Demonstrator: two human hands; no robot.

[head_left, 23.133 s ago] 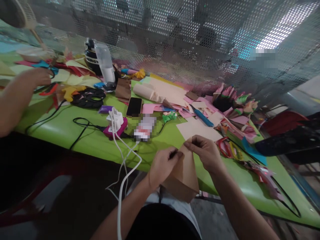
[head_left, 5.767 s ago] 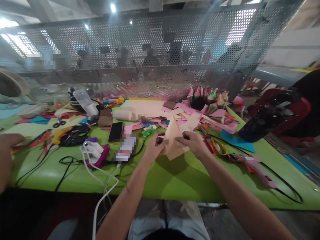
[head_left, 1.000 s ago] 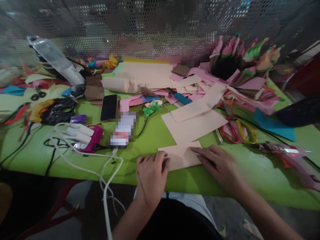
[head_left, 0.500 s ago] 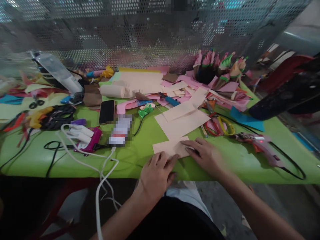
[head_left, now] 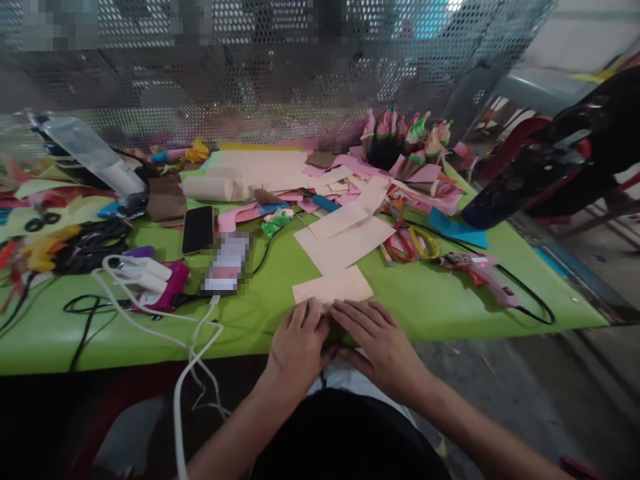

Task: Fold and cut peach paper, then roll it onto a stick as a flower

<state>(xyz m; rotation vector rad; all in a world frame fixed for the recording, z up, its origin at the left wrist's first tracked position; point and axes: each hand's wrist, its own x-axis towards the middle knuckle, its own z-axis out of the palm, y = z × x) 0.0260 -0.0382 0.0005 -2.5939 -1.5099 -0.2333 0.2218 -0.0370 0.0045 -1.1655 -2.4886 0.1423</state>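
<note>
A small cream sheet of paper point(head_left: 334, 283) lies near the front edge of the green table, its near edge under my fingers. My left hand point(head_left: 300, 340) grips that edge from the left, fingers bent on top and thumb towards me. Close beside it, my right hand point(head_left: 377, 337) holds the same edge, its fingers together and its thumb low. The fingertips of both hands almost meet, and they hide the part of the paper between them. Just beyond lie larger cream sheets point(head_left: 345, 247), overlapping one another.
A pink glue gun point(head_left: 495, 280) with a black cord lies right, near red- and yellow-handled scissors point(head_left: 424, 243). To the left are a charging phone point(head_left: 227, 263), a dark phone point(head_left: 198, 229) and a magenta power strip point(head_left: 176, 283) with white cables. Paper scraps and a clear bottle point(head_left: 95, 153) stand farther back.
My right hand has moved from the paper's right side to its near edge, beside my left hand. The whole view has shifted, so the table's things appear farther left.
</note>
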